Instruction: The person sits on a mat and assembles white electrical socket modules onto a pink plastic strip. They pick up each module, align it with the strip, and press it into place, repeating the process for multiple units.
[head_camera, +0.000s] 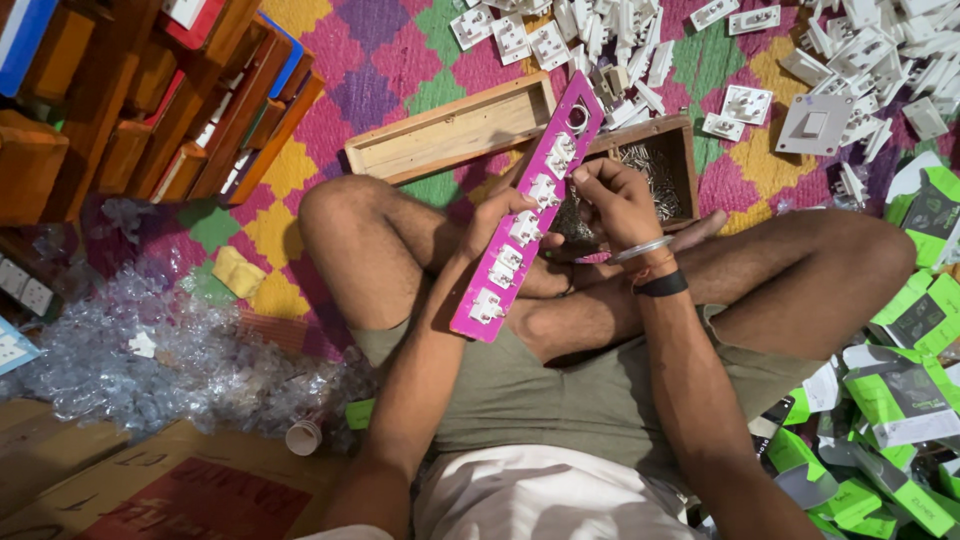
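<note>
— Right hand (612, 198), what's it doing?

— Fingers pinched narrow, tips pressed onto a white socket part near the upper half of the pink panel (530, 215). Whether there's a screw between those tips, I can't tell; too small.

— And the left hand (505, 215)?

— Wrapped around the panel's long edge from behind, thumb over the front. It holds the strip tilted, the top end toward the wooden tray (450, 130), the bottom end over the crossed legs.

— What's on the strip?

— A row of white sockets (508, 262) down its length, and a round hole near the top.

— Around it?

— Just behind the right hand sits a wooden box of screws (668, 165), half hidden by the hand. Beyond it, a heap of white switch parts (850, 60) on the patterned mat (400, 50). Green packets (915, 390) are cut off at the right edge, clear plastic wrappers (150, 350) lie left.
</note>
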